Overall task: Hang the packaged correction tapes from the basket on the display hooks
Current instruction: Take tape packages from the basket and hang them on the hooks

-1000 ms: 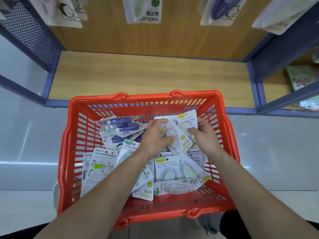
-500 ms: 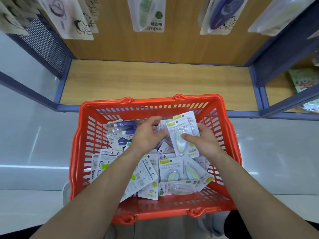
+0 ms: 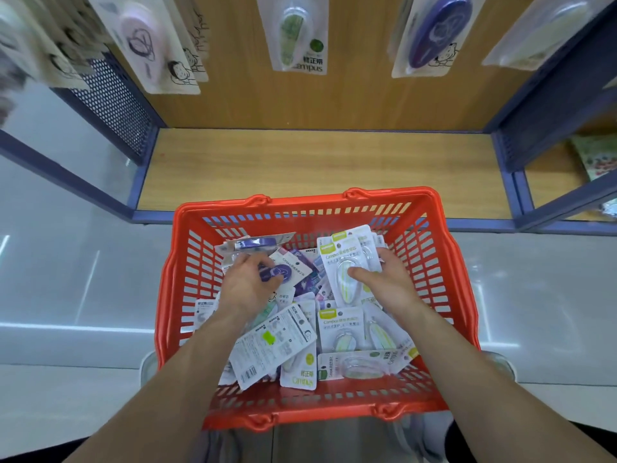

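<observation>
A small stack of green-labelled correction tape packs (image 3: 347, 259) stands raised at the far right of a red basket (image 3: 334, 203). The person's right hand (image 3: 389, 287) holds it: the thumb lies flat across the front pack's clear bubble and the other fingers curl behind the stack.

At the basket's far left, the left hand (image 3: 245, 287) has its fingers bent round a purple pack (image 3: 275, 274) on top of the heap. Whether that pack is lifted clear cannot be told.

Many more loose packs (image 3: 277, 349) lie jumbled across the basket's floor, so most of the hanging looks undone, and this is the picking-out stage.

Beyond the basket is a wooden shelf (image 3: 317, 168). Above it a pink pack (image 3: 143, 45), a green pack (image 3: 297, 38) and a dark purple pack (image 3: 434, 35) already hang on the display. Their hooks are out of view.
</observation>
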Motion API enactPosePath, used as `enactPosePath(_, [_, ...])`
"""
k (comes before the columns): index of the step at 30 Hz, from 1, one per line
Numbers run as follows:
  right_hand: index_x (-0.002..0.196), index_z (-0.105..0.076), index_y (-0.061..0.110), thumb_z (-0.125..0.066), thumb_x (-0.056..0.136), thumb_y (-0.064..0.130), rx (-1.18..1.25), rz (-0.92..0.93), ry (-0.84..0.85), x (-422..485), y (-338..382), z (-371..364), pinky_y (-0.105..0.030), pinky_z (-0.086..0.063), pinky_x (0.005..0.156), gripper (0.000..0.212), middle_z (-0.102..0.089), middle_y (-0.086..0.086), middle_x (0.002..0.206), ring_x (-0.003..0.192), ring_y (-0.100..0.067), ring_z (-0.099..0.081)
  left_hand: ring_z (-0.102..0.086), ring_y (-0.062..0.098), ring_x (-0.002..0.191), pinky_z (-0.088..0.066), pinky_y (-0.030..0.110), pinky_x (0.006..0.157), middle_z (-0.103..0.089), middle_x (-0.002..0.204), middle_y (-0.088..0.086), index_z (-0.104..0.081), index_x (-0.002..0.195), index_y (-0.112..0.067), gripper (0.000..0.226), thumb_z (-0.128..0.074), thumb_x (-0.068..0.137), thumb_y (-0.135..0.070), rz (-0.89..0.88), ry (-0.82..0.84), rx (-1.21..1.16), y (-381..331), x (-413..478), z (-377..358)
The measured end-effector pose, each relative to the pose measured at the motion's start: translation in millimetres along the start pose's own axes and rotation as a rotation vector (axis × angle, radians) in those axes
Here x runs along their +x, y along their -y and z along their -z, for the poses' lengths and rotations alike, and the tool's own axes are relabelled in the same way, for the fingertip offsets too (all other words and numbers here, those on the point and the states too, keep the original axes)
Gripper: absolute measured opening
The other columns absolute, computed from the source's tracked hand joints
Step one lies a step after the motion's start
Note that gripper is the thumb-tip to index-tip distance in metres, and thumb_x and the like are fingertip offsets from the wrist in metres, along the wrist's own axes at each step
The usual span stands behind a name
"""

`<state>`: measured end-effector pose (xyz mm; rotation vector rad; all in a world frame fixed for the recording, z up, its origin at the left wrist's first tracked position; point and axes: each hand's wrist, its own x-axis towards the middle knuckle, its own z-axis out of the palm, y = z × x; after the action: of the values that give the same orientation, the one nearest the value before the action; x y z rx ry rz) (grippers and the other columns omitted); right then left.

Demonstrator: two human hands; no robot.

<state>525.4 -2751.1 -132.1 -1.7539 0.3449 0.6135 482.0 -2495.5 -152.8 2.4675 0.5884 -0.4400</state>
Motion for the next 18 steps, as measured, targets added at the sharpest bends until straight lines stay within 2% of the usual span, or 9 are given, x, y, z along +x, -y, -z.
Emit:
enactPosePath(2, [0.123,-0.062,0.023,-0.078,0.088,0.019,0.017,0.011,0.003,-1.0,0.1,-0.6,-0.02,-0.051,0.074,0.039,-0.072,0.01,0.111,0.095,-0.002,-0.068,-0.061,0.022,0.11,-0.048,0.031,0.096,-0.058,0.132,0.002,-0.055,0.138,-0.019,0.059,-0.08,0.087,-0.035,0.049,0.069,-0.026,-1.0,1.7,5.2])
enactPosePath(5, [0.124,-0.061,0.023,-0.078,0.088,0.018,0.055,0.026,0.0,-4.5,2.2,0.1,-0.021,-0.052,0.075,0.04,-0.072,0.012,0.109,0.091,-0.003,-0.071,-0.063,0.019,0.109,-0.05,0.032,0.096,-0.066,0.122,0.003,-0.055,0.138,-0.018,0.07,-0.088,0.078,-0.034,0.024,0.145,-0.014,-2.4,3.2,9.8])
enactPosePath(7, [0.12,-0.063,0.024,-0.076,0.089,0.013,0.073,0.054,0.011,-6.3,6.8,3.1,-0.016,-0.052,0.07,0.035,-0.075,0.013,0.102,0.086,0.002,-0.072,-0.06,0.02,0.117,-0.05,0.035,0.099,-0.058,0.127,0.002,-0.059,0.129,-0.025,0.067,-0.092,0.072,-0.035,-0.002,0.138,-0.063,-2.9,0.5,13.5])
enactPosePath(9, [0.115,-0.064,0.024,-0.075,0.089,0.008,0.072,0.085,0.034,-9.3,16.9,7.1,-0.014,-0.054,0.068,0.032,-0.077,0.015,0.096,0.087,0.001,-0.073,-0.056,0.02,0.119,-0.048,0.033,0.095,-0.052,0.124,-0.001,-0.06,0.116,-0.03,0.056,-0.093,0.071,-0.032,-0.047,0.102,-0.087,-8.5,-3.2,20.4])
enactPosePath(13, [0.12,-0.064,0.016,-0.075,0.088,0.003,0.061,0.134,0.124,-16.9,46.4,10.4,-0.024,-0.056,0.073,0.036,-0.078,0.004,0.105,0.093,-0.01,-0.075,-0.059,0.014,0.106,-0.045,0.024,0.075,-0.061,0.116,-0.004,-0.066,0.095,-0.032,0.043,-0.096,0.066,-0.028,-0.139,0.061,-0.192,-32.1,-18.1,51.1])
enactPosePath(16, [0.118,-0.066,0.015,-0.075,0.085,0.002,0.049,0.191,0.201,-29.9,73.5,8.8,-0.032,-0.055,0.076,0.036,-0.078,-0.002,0.106,0.092,-0.016,-0.074,-0.06,0.006,0.093,-0.042,0.02,0.075,-0.069,0.103,-0.011,-0.069,0.085,-0.038,0.039,-0.097,0.063,-0.023,-0.193,0.059,-0.322,-52.5,-38.3,84.3])
enactPosePath(18, [0.114,-0.067,0.015,-0.078,0.076,0.012,0.055,0.208,0.246,-44.3,93.7,8.5,-0.036,-0.053,0.08,0.04,-0.078,-0.005,0.106,0.091,-0.022,-0.073,-0.064,0.002,0.085,-0.047,0.022,0.079,-0.074,0.093,-0.018,-0.073,0.083,-0.037,0.037,-0.097,0.063,-0.018,-0.243,0.101,-0.415,-67.5,-58.4,110.8])
